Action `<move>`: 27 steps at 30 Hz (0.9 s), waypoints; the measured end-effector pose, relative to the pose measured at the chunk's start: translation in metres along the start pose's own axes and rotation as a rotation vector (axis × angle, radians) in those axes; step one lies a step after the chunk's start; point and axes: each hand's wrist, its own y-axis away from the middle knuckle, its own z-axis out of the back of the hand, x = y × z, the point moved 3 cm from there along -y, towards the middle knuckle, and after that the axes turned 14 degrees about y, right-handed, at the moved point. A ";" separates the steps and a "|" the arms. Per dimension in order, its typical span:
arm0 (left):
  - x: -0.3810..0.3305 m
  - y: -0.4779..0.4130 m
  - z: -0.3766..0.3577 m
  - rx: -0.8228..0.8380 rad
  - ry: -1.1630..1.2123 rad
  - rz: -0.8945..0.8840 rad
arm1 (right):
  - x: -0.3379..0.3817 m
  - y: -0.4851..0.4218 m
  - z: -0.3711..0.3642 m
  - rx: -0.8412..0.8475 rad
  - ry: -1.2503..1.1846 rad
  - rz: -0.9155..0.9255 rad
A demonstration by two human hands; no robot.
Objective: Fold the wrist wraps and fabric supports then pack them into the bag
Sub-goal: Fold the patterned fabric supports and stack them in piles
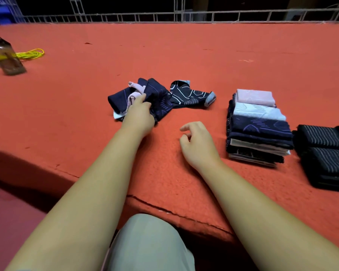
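Observation:
A loose heap of navy, pink and pale blue fabric supports [157, 96] lies on the red carpeted platform [184, 55]. My left hand [140, 114] grips the heap at its near side, fingers curled into the cloth. One unfolded navy support with white lines [192, 94] lies just right of the heap. My right hand [198, 141] hovers low over the carpet, fingers loosely curled, holding nothing. To its right stands a stack of folded supports [258, 128], pink on top. At the far right lie folded black striped wrist wraps [327, 153]. No bag is in view.
A brown translucent bottle [6, 57] stands at the far left beside a coil of yellow cord [30, 53]. A white metal railing [184, 16] runs along the platform's far edge. The platform's near edge steps down by my knee [149, 243].

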 end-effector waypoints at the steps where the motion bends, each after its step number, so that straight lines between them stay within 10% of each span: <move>1: -0.001 -0.001 -0.001 -0.001 0.008 -0.002 | 0.000 0.000 -0.001 -0.001 -0.002 0.004; 19: -0.090 0.049 0.045 -0.314 0.142 -0.603 | 0.029 0.001 0.043 -0.020 -0.191 -0.124; 27: -0.161 0.097 0.086 -0.314 0.439 -0.585 | 0.038 0.035 0.122 -0.145 -0.056 -0.187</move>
